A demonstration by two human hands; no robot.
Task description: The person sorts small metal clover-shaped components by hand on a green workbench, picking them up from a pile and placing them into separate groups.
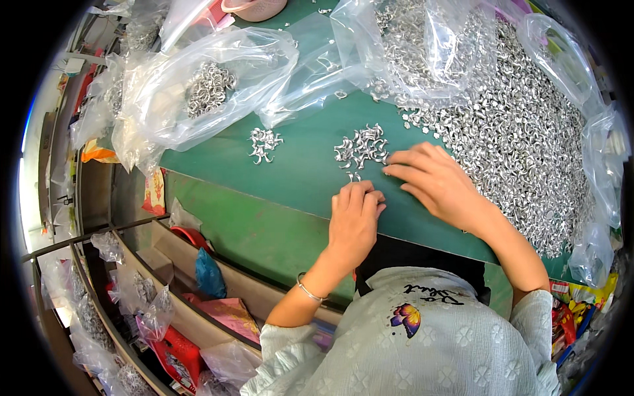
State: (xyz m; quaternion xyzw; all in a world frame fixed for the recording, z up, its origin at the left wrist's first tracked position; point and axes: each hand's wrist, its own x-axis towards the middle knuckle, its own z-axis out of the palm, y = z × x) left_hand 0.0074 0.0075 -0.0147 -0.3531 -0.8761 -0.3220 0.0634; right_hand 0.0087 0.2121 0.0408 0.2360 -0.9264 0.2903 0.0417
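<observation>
My left hand (355,219) is at the near edge of the green tabletop (304,178), its fingers curled together. Whatever it may hold is hidden. Just beyond its fingertips lie a few small curved silver metal pieces (354,177). My right hand (441,188) reaches in with fingers stretched and somewhat apart. Its fingertips touch the right side of a small cluster of the same metal pieces (362,146). Farther left sits a smaller group of curved pieces (264,144), away from both hands.
A large heap of silver pieces (522,132) spreads over the right side, partly under clear plastic bags (604,142). An open plastic bag (264,59) at the far left holds ring-like metal parts (210,91). Below the left edge stand compartments (257,300) with bagged parts. A pink bowl (256,9) sits at the back.
</observation>
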